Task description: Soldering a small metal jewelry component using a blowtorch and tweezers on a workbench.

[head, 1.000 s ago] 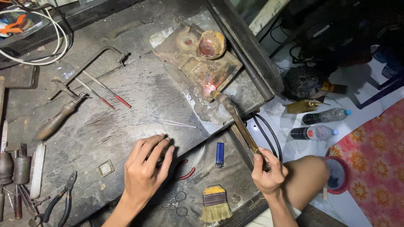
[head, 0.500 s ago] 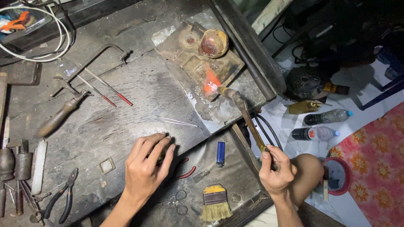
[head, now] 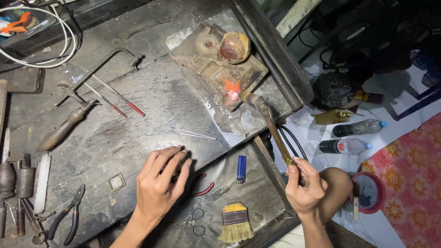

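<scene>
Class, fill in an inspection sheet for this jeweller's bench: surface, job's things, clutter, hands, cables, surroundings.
Surface: dark, worn workbench, scratched and stained.
Job's things: lit torch playing its flame on a charred block with a small bowl on it.
Clutter: saw frame, pliers, blue lighter, brush, small scissors.
Hands: right hand grips the torch; left hand rests on the bench over red-handled pliers.
Cables: white cable coiled top left; black hoses run along the torch.
Surroundings: two bottles and patterned cloth on the floor.
</scene>
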